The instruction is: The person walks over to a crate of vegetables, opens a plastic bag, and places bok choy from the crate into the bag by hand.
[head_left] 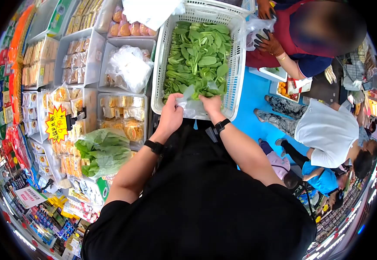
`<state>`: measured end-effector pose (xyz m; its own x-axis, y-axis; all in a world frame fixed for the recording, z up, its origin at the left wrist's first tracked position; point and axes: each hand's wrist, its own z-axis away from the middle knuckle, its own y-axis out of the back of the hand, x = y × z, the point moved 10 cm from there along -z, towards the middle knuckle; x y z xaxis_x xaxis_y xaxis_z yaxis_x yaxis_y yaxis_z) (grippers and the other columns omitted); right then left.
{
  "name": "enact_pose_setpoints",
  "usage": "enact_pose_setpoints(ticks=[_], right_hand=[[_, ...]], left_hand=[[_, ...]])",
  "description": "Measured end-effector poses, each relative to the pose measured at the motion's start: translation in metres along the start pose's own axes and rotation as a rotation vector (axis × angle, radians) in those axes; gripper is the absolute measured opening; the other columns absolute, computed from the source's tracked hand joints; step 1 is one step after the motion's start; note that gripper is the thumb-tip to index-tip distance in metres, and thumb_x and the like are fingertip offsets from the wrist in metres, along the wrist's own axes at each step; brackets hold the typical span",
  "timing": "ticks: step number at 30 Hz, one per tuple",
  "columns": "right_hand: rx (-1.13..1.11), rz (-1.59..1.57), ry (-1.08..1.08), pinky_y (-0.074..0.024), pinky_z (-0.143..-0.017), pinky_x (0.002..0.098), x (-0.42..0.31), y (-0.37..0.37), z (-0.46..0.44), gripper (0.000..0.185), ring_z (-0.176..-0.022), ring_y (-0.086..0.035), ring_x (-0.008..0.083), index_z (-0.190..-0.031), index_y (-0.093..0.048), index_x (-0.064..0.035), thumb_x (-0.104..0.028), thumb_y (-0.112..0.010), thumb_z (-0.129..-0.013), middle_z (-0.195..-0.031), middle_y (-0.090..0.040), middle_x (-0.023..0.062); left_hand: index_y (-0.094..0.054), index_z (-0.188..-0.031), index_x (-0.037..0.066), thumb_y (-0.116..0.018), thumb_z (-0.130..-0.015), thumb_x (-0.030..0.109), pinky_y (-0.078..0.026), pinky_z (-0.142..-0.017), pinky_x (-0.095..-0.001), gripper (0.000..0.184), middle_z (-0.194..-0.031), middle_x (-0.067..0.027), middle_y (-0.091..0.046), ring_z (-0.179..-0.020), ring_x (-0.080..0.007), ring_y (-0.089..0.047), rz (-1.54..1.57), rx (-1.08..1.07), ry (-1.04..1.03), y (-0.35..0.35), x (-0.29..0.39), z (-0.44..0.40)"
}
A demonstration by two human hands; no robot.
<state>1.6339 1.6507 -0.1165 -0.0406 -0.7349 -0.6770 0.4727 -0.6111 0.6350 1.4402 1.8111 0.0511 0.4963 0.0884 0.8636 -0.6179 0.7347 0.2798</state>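
Observation:
A white plastic crate full of green leafy vegetables, which look like bok choy, stands in front of me. At its near end, my left hand is closed on the edge of a clear plastic bag. My right hand is beside it, its fingers closed around the stems of a bunch of greens at the bag's mouth. Part of the bag lies between the two hands. Whether the right fingers also pinch the bag cannot be made out.
Left of the crate stand bins of packaged snacks, with bagged lettuce lying on them and a yellow price sign. A co-worker in gloves handles a clear bag at upper right. Other people stand on the blue floor.

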Motion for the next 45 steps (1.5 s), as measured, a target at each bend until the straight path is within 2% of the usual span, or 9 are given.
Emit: enact_pose_setpoints(ticks=[8,11,14,21,27,33,37,38,45], right_hand=[[-0.449,-0.400,-0.308,-0.0561,-0.070,0.0297,-0.002,0.004,0.030,0.025,-0.086,-0.073,0.0185,-0.110,-0.074,-0.0008,-0.010,-0.085,-0.089,-0.096,-0.075,0.0055],[-0.682,-0.246,-0.259,-0.0577,-0.074,0.0337,-0.003,-0.008,0.036,0.030,-0.088,-0.074,0.0203,-0.111,-0.076,-0.0005,-0.015,-0.087,-0.087,-0.099,-0.078,0.0092],[-0.659,0.325,0.313,-0.0590,-0.089,0.0432,-0.015,-0.009,0.026,0.052,-0.097,-0.075,0.0402,-0.118,-0.076,0.0017,-0.029,-0.089,-0.078,-0.108,-0.079,0.0214],[-0.405,0.143,0.221,-0.0543,-0.105,0.0429,-0.062,0.051,0.006,0.062,-0.125,-0.068,0.0398,-0.137,-0.062,0.0008,-0.035,-0.079,-0.089,-0.134,-0.070,0.0250],[-0.676,0.330,0.317,-0.0487,-0.113,0.0441,-0.067,-0.019,0.026,0.098,-0.133,-0.061,0.0457,-0.162,-0.040,-0.0014,-0.044,-0.082,-0.083,-0.143,-0.063,0.0307],[-0.586,0.419,0.651,-0.0386,-0.117,0.0636,-0.123,-0.018,0.077,0.108,-0.149,-0.041,0.0496,-0.168,-0.034,-0.0146,-0.048,-0.084,-0.079,-0.162,-0.045,0.0274],[-0.648,0.391,0.538,-0.0485,-0.111,0.0548,-0.102,-0.035,0.061,0.106,-0.136,-0.058,0.0461,-0.167,-0.034,-0.0142,-0.043,-0.085,-0.079,-0.152,-0.056,0.0283],[-0.525,0.380,0.532,-0.0546,-0.102,0.0497,-0.105,-0.022,0.053,0.088,-0.122,-0.068,0.0427,-0.157,-0.050,-0.0100,-0.035,-0.085,-0.080,-0.136,-0.068,0.0262],[-0.476,0.452,0.314,-0.0588,-0.091,0.0465,-0.051,0.023,-0.009,0.057,-0.105,-0.074,0.0388,-0.129,-0.070,-0.0031,-0.030,-0.085,-0.082,-0.112,-0.077,0.0218]], left_hand=[[-0.057,-0.135,0.004,-0.052,-0.093,-0.008,-0.049,-0.071,-0.0301,0.044,-0.091,-0.0041,-0.062,-0.080,-0.0122,-0.058,-0.066,-0.139,0.015,-0.014,-0.006,0.024],[-0.059,-0.136,0.005,-0.050,-0.093,-0.010,-0.048,-0.070,-0.0282,0.047,-0.092,-0.0021,-0.062,-0.080,-0.0109,-0.057,0.135,-0.113,0.016,-0.022,-0.017,0.021],[-0.061,-0.136,0.005,-0.049,-0.093,-0.010,-0.048,-0.069,-0.0269,0.047,-0.091,-0.0009,-0.062,-0.078,-0.0095,-0.056,0.303,-0.106,0.017,-0.023,-0.011,0.025],[-0.070,-0.123,0.003,-0.049,-0.091,-0.007,-0.044,-0.067,-0.0248,0.039,-0.084,0.0004,-0.062,-0.075,-0.0073,-0.054,0.304,-0.156,0.138,-0.005,-0.026,0.033],[-0.066,-0.105,0.004,-0.060,-0.097,0.001,-0.043,-0.066,-0.0247,0.011,-0.081,0.0039,-0.058,-0.072,-0.0058,-0.049,0.499,-0.213,0.069,-0.012,-0.015,0.041],[-0.057,-0.096,0.009,-0.068,-0.092,0.001,-0.039,-0.065,-0.0247,0.014,-0.081,0.0068,-0.048,-0.073,-0.0053,-0.044,0.179,-0.290,-0.020,-0.007,0.012,0.051],[-0.058,-0.099,0.008,-0.065,-0.089,-0.001,-0.040,-0.066,-0.0252,0.015,-0.080,0.0047,-0.050,-0.073,-0.0062,-0.045,0.267,-0.309,-0.038,-0.018,0.020,0.052],[-0.059,-0.100,0.006,-0.066,-0.089,-0.001,-0.042,-0.066,-0.0269,0.015,-0.080,0.0030,-0.052,-0.073,-0.0083,-0.048,0.230,-0.320,-0.067,-0.018,0.029,0.053],[-0.062,-0.107,0.006,-0.063,-0.087,-0.005,-0.041,-0.065,-0.0255,0.023,-0.082,0.0027,-0.053,-0.073,-0.0065,-0.048,0.171,-0.134,0.037,0.019,0.028,0.054]])
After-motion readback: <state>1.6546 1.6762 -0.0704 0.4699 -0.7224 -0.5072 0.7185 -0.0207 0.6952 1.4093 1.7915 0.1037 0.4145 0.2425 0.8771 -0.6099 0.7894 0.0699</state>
